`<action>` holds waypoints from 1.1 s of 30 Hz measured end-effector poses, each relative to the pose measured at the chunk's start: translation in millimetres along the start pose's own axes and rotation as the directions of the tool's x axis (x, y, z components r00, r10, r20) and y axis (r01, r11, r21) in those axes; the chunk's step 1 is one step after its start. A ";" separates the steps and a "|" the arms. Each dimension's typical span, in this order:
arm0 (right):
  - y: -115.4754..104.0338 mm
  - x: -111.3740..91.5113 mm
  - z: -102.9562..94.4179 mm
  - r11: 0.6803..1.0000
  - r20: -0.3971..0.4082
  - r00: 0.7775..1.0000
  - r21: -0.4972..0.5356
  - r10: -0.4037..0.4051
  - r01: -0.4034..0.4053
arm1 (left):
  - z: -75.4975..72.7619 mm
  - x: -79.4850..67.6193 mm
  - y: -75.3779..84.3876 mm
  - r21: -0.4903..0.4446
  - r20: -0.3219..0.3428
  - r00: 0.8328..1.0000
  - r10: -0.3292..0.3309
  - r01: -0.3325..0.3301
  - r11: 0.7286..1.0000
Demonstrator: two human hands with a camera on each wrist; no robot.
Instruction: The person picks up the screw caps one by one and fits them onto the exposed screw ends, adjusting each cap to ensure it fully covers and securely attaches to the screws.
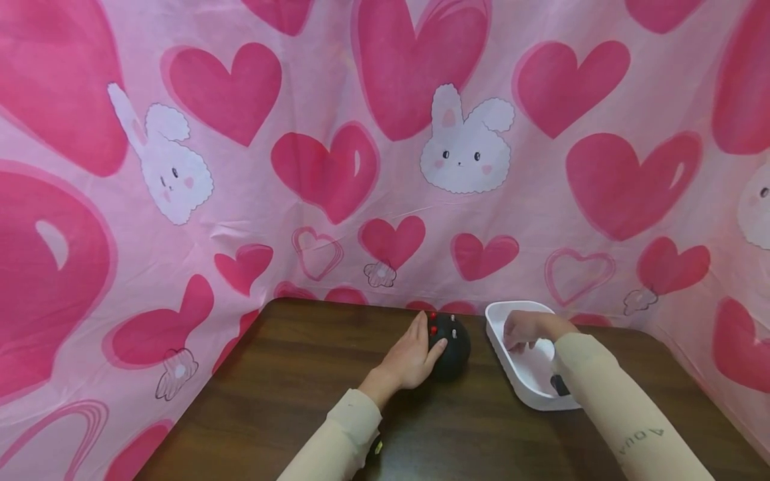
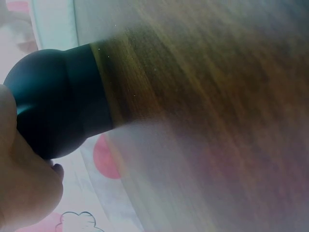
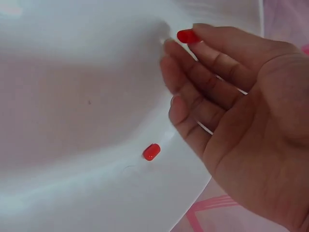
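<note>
Pinching a small red piece [image 3: 186, 36] between thumb and forefinger, the right hand [image 1: 532, 327] reaches inside the white tray [image 1: 535, 364], its other fingers loosely bent around nothing. A second red piece [image 3: 151, 152] lies in the tray, apart from those fingers. The left hand [image 1: 411, 354] grips the side of a black rounded holder [image 1: 454, 357], which stands on the wooden table [image 1: 289, 394] to the left of the tray. Two red bits [image 1: 434, 330] and two pale bits [image 1: 454, 334] show on its top. The left wrist view is dim and hides most fingertips, so how firmly they press is hard to say.

Good handling, I judge, calls for a light, even pinch at one end of the piece, since something so small and smooth could easily slip or spin. A steady left palm should keep the holder from rocking, with the thumb well clear of the bits on top.
</note>
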State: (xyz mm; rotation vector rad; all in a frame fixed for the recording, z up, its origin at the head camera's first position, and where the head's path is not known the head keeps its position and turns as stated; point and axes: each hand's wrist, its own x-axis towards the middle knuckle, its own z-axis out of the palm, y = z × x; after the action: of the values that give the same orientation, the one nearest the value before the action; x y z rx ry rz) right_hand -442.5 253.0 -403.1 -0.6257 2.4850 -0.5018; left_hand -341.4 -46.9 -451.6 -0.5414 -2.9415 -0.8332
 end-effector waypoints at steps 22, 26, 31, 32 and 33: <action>-7.8 -15.0 -7.7 0.942 -0.288 0.936 0.205 -0.202 0.266 | -0.1 -0.2 -2.5 -0.018 0.010 1.000 -0.009 0.010 1.000; -11.0 -16.3 -8.1 0.939 -0.326 0.919 0.184 -0.220 0.290 | 0.7 -0.1 -2.8 -0.018 0.018 1.000 -0.019 0.019 1.000; -13.4 -16.6 -8.5 0.935 -0.372 0.901 0.181 -0.222 0.305 | 1.1 0.3 -1.4 -0.013 0.021 1.000 -0.019 0.019 1.000; -13.8 -16.9 -8.7 0.933 -0.379 0.897 0.180 -0.225 0.310 | 1.2 0.7 -1.3 -0.010 0.018 1.000 -0.016 0.016 1.000; -14.1 -17.0 -8.9 0.934 -0.389 0.894 0.177 -0.224 0.311 | 1.2 1.1 -1.0 -0.006 0.016 1.000 -0.013 0.013 1.000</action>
State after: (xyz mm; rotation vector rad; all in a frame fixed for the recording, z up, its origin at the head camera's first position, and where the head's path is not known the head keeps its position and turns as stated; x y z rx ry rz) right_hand -430.1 252.2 -382.8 -0.8511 2.6283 -1.0919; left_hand -342.6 -46.7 -452.9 -0.5328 -2.9607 -0.8432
